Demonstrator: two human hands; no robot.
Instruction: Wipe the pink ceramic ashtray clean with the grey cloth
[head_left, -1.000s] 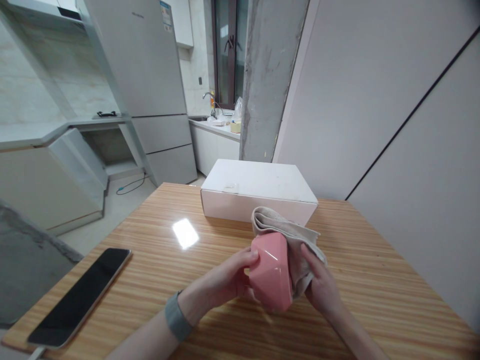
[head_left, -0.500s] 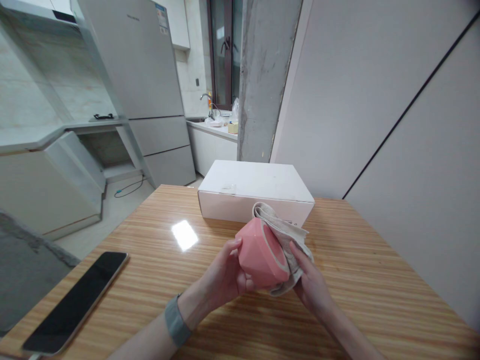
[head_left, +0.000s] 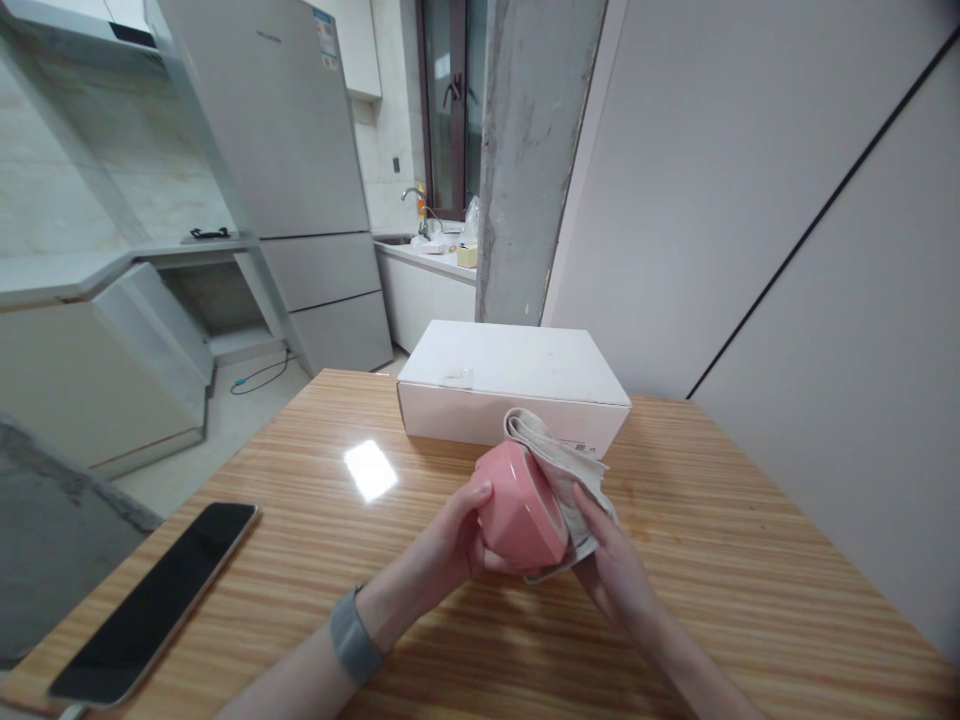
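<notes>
A glossy pink faceted bowl (head_left: 517, 510) is tilted on its side above the table, its base ring facing right. My left hand (head_left: 461, 535) grips it from the left, thumb on the near facets and fingers underneath. Pressed against the bowl's right side is a folded light-grey cloth (head_left: 566, 475), its upper edge curled over. My right hand (head_left: 611, 555) is closed on the cloth, thumb on top and the other fingers partly hidden behind it. The contact between cloth and bowl is mostly out of sight.
Just beyond my hands a white cardboard box (head_left: 514, 370) lies on the wood-grain table (head_left: 712, 560). A black-screened phone (head_left: 157, 605) with a cable rests at the left edge. Behind stand a fridge (head_left: 300, 170), a sink counter and a concrete pillar (head_left: 529, 160).
The cloth and my right hand have shifted slightly left against the bowl. The bowl has turned a little, so less of its base shows.
</notes>
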